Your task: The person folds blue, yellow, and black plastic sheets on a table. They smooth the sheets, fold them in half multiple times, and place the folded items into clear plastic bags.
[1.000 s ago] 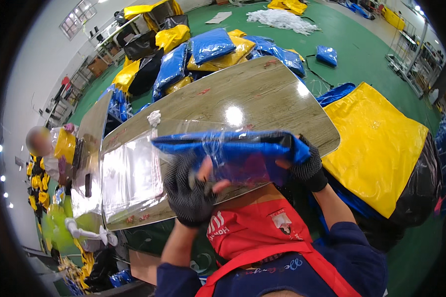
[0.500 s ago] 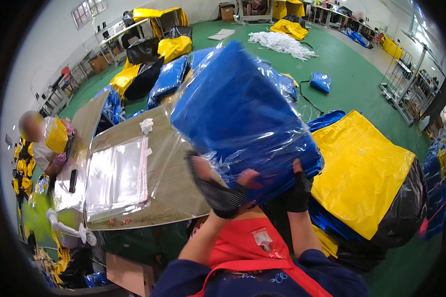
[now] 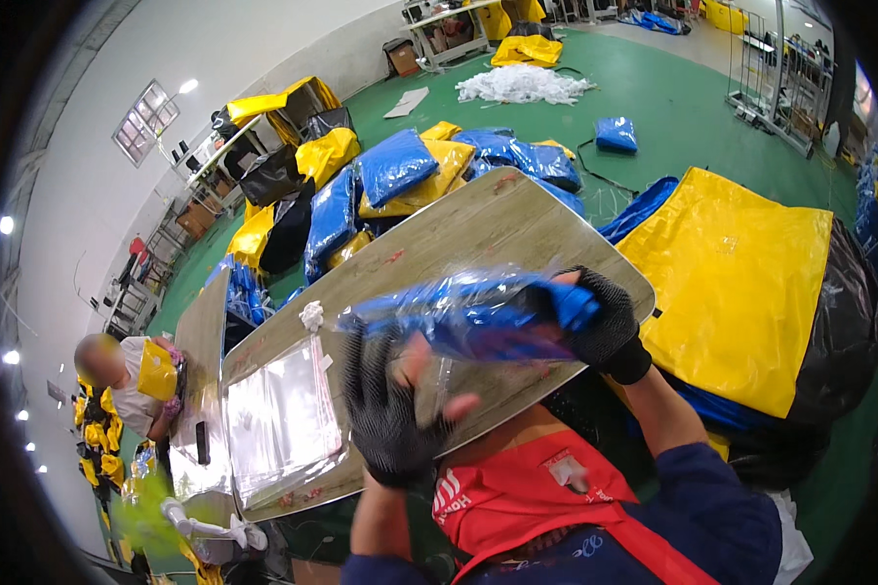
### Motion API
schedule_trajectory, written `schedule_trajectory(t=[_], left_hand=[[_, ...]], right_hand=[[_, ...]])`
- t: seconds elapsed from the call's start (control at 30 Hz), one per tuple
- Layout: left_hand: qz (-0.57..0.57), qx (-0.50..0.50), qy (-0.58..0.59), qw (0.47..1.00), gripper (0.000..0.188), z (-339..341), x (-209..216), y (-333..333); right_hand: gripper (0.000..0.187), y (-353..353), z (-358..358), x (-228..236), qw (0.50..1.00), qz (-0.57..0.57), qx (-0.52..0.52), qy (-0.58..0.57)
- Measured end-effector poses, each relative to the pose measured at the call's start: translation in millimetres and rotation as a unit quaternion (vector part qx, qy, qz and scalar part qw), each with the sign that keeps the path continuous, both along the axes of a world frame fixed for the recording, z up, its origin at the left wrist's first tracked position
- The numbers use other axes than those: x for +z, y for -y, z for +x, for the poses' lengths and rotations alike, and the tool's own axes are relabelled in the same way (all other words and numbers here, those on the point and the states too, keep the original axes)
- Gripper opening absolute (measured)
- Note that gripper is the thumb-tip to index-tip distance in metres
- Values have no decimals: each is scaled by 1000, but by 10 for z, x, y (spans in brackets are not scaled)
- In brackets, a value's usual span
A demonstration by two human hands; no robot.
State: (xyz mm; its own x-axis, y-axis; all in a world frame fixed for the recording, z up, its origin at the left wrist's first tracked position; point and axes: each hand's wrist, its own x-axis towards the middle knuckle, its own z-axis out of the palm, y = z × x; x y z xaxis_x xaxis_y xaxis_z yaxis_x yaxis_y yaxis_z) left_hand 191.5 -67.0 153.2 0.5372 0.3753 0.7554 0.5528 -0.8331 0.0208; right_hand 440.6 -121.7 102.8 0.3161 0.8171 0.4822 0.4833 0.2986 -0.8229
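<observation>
A folded blue item in a clear plastic bag [image 3: 449, 310] is tilted almost edge-on above the wood-patterned table [image 3: 429, 229]. My right hand [image 3: 610, 327], in a black fingerless glove, grips the package's right end. Close by the package's left end is my left hand [image 3: 385, 405], gloved the same way, its fingers stretched and spread. Whether those fingertips touch the plastic I cannot tell. On the table's left part lies a stack of flat clear plastic bags [image 3: 283, 424], with a small crumpled white scrap [image 3: 311, 315] beyond it.
Bagged blue packages [image 3: 395, 166] are heaped past the table. To my right a large yellow sheet [image 3: 737, 283] covers a dark pile. A person [image 3: 132, 385] holding something yellow works at the left. White scraps [image 3: 525, 85] lie on the green floor, near a single blue package [image 3: 616, 135].
The package has come down from its raised, broad-side-up position and turned nearly edge-on over the table. My left hand has come off its underside and spread; my right hand still holds it.
</observation>
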Motion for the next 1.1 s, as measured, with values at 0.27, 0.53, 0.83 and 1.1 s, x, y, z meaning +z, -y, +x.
schedule_trajectory(t=[0.27,0.53,0.83,1.1], left_hand=[[-185,-142,-109,966,55,-189,147,-564],[-456,-262,349,775,104,-166,-163,-426],[-367,-85,374,847,34,-431,-108,-574],[-371,-96,453,805,45,-356,65,-461]], right_hand=[[86,180,-22,372,933,173,-53,310],[51,-166,-47,159,852,-5,116,-511],[38,-307,-292,181,904,115,61,-407],[19,-404,-228,448,969,191,-129,-84]])
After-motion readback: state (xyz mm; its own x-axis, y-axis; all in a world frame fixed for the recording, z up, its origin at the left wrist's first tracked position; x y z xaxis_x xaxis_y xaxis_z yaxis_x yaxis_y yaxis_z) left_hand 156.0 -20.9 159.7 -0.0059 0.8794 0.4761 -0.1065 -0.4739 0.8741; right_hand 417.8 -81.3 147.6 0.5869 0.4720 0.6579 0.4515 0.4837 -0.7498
